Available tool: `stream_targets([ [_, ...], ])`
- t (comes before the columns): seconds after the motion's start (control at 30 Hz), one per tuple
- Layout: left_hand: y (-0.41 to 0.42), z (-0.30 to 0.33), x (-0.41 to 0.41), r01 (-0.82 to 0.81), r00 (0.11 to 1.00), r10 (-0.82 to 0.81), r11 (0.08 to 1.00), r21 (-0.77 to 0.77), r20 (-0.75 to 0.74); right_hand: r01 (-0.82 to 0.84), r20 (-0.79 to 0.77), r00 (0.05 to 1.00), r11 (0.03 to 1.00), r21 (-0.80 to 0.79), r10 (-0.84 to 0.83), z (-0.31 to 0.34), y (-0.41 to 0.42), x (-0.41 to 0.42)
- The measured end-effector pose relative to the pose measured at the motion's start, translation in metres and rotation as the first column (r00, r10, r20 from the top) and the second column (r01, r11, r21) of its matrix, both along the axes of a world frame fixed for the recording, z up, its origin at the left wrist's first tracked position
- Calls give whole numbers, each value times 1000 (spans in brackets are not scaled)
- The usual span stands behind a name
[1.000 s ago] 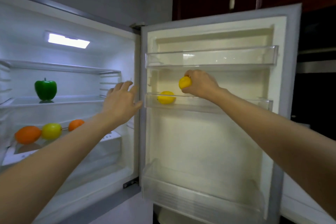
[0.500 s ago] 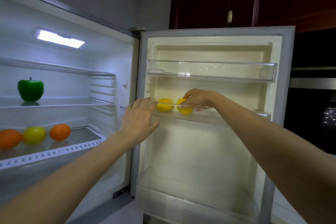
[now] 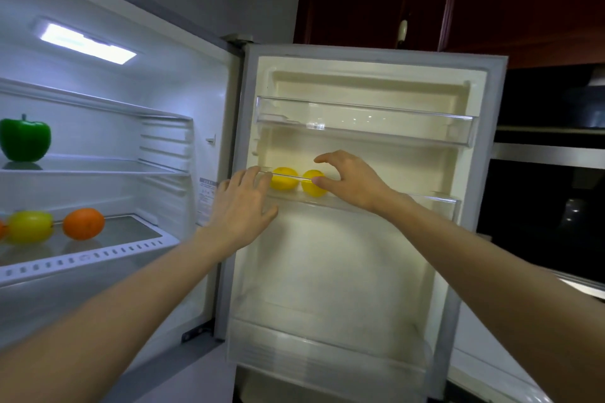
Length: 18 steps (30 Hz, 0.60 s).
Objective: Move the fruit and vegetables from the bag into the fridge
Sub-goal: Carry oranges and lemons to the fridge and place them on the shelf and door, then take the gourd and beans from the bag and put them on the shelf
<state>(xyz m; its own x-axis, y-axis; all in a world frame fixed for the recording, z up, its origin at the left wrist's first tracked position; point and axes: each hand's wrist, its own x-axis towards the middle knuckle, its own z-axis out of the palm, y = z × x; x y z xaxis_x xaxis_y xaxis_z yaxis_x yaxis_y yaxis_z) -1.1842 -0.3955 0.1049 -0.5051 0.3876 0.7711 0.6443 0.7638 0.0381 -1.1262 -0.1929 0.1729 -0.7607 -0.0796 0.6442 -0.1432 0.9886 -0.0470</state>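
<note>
At frame centre, the right hand hangs over the door shelf, grip released, thumb beside the second lemon lying next to the first lemon. The left hand, fingers relaxed, holds nothing. This placing looks finished; fetching more from the bag, unseen here, likely follows.

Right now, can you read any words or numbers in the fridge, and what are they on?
White sticker on the fridge's inner side wall, beside the left hand: printed lines, too small and blurred to read.
No other words, numbers or brand marks can be read on the shelves, the door or the fruit.
</note>
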Motion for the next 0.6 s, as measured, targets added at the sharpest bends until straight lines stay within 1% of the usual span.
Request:
stream_targets([
  [0.13, 12, 4, 27, 35, 999, -35, 999, 6, 3, 8, -47, 999, 998, 67, -4, -4, 4, 38],
  [0.3, 43, -5, 82, 92, 996, -93, 996, 16, 7, 53, -110, 993, 994, 97, -42, -22, 27, 118],
  [0.47, 94, -32, 158, 179, 982, -181, 983, 35, 53, 196, -118, 976, 976, 92, -184, -58, 75, 234],
  [0.6, 152, -59, 234, 298, 949, -300, 954, 36, 96, 357, -165, 926, 931, 79, -341, -93, 118, 344],
])
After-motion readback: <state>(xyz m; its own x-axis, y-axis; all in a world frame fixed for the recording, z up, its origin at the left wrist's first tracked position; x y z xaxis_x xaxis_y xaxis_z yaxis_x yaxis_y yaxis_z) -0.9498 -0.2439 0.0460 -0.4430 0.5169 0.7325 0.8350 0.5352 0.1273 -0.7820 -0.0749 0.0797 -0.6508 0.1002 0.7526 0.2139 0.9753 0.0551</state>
